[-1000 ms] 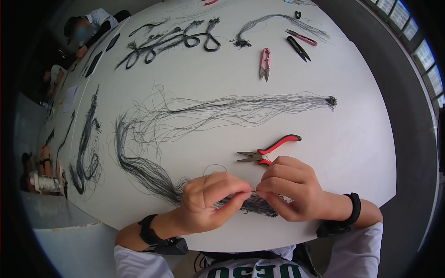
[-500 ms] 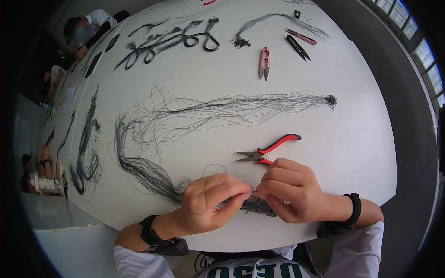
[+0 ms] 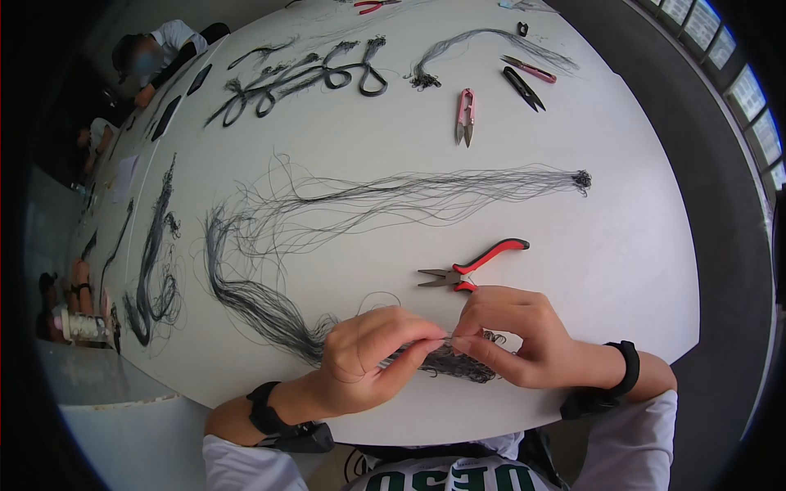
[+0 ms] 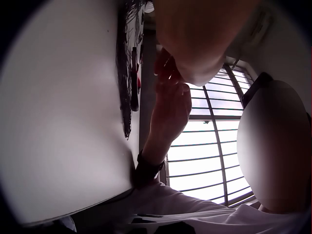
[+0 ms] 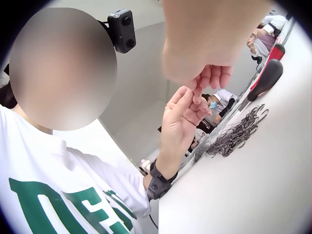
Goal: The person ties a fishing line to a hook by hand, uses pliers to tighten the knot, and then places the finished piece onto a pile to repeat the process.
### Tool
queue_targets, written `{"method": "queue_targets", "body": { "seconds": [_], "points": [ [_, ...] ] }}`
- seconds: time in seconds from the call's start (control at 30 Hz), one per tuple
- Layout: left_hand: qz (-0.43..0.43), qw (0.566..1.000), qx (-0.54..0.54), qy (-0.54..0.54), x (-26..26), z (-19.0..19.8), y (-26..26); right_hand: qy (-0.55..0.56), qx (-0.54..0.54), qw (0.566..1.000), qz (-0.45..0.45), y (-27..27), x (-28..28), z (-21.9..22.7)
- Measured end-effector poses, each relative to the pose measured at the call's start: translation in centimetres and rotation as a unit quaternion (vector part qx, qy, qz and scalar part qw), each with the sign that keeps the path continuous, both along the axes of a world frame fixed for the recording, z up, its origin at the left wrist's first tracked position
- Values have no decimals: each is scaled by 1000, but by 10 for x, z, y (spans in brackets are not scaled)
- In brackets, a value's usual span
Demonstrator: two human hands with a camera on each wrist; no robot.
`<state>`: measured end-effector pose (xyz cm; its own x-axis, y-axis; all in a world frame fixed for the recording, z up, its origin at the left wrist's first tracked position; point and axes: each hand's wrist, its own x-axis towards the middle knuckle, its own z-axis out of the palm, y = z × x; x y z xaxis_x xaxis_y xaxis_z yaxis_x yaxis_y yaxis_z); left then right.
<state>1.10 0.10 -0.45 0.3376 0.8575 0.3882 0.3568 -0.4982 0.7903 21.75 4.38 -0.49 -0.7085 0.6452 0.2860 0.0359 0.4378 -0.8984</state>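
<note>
Thumb and forefinger of the left hand (image 3: 364, 353) pinch a thin dark strand, part of which loops over the back of that hand. The right hand (image 3: 528, 337) pinches the same strand beside it, the fingertips of both hands almost meeting. Under and behind the hands lies a thick bundle of dark strands (image 3: 266, 307), its curled, looped end (image 3: 463, 366) partly hidden by them. In the right wrist view the looped end (image 5: 236, 134) rests on the table below the hands. Red-handled pliers (image 3: 446, 277) lie just beyond the right hand.
A long spread of loose strands (image 3: 426, 182) crosses the table (image 3: 622, 270) beyond the pliers. Farther back are pink snips (image 3: 466, 119), black snips (image 3: 524, 88), another pink pair (image 3: 530, 69) and looped bundles (image 3: 299, 78). Another bundle (image 3: 151, 254) lies left. Other people sit at the far left.
The right hand's fingers have spread and shifted slightly, uncovering more of the looped strand ends beneath. The left hand stays nearly in place, and the head view has tilted slightly.
</note>
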Motion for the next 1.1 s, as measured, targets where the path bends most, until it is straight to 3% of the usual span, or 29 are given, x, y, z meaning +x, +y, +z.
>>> {"method": "queue_targets", "body": {
  "seconds": [0.03,0.07,0.1,0.13,0.2,0.33,0.4,0.43,0.47,0.5,0.53,0.6,0.73,0.77,0.8,0.83,0.9,1.0,1.1],
  "points": [
    [0,1000,0,0,0,0,1,0,0,1000,0,0,1,3],
    [1,999,36,10,1,0,1,1,-172,985,24,0,1,6],
    [2,997,72,20,1,-1,2,2,-339,940,48,0,2,7],
    [2,997,71,21,1,-2,2,2,-339,939,48,1,2,7],
    [4,996,86,22,1,-3,1,45,-450,889,79,2,3,4],
    [-6,997,76,20,0,-3,1,46,-457,884,88,3,3,2],
    [-8,996,85,15,0,-5,1,-1,-293,955,43,1,2,2],
    [-8,996,85,15,-1,-5,1,-1,-294,955,43,0,1,1],
    [-10,997,76,18,-1,-5,1,-3,-149,989,25,0,0,0],
    [-12,997,68,21,-1,-4,1,-5,0,1000,7,0,-1,-1],
    [-12,997,68,21,-1,-3,1,-5,0,1000,7,-1,-2,-2],
    [-15,999,27,15,-1,-1,1,-17,186,981,-52,-3,-5,-3],
    [-15,999,-46,-21,0,-1,-1,-25,158,987,-30,0,-1,1],
    [-12,998,-48,-26,0,-2,-1,-15,-78,997,-5,-1,1,4],
    [-8,998,-50,-31,0,-2,-1,-4,-310,950,21,0,2,6],
    [-9,998,-52,-31,0,-2,-2,-4,-312,950,21,1,3,5],
    [3,998,-47,-29,0,-3,-2,30,-471,880,56,5,4,1],
    [8,999,-37,-6,-1,-1,-3,55,-517,852,64,5,4,-1],
    [17,1000,-19,5,1,-1,-3,56,-512,855,64,4,3,-2]
  ]
}}
